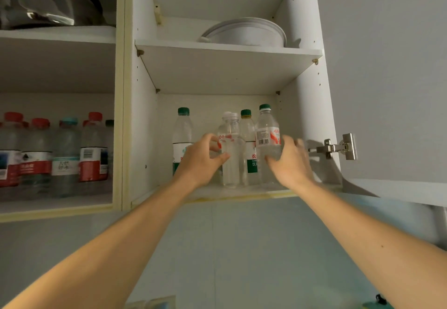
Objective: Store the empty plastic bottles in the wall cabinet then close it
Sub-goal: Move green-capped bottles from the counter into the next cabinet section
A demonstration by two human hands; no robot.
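Hands at clear bottles on the lower shelf of an open wall cabinet

Bottles with red caps and one pale blue cap (55, 154) fill the lower shelf of the left compartment, red-and-white labels facing out; above them sits a dark-rimmed glass lid or bowl (48, 1), too blurred to tell which. To the right, the white wall cabinet (145, 115) stands open. On its upper shelf lies a white round dish (244, 33), tipped up at the far wall.

On the lower shelf stand four clear, empty-looking plastic bottles, upright and close together. Farthest left is the tall green-capped bottle with a white and green label (182, 139), set toward the far wall. The left hand (200, 161) reaches up in front of it, fingers curled loosely around the clear bottle with a pale translucent cap and red lettering (229, 149); the thumb lies against its near side, though whether the grip is firm cannot be told. Just behind and right of that one is a green-capped bottle with a yellow neck ring and a green-and-white label (248, 139). Rightmost and nearest is the green-capped bottle with a red-and-white label and barcode (268, 137). The right hand (290, 161) is spread beside it, thumb touching its lower part, fingers slack and blurred, not closed on it.

Far right, the white cabinet door (387, 79) hangs open on a metal hinge (338, 149).
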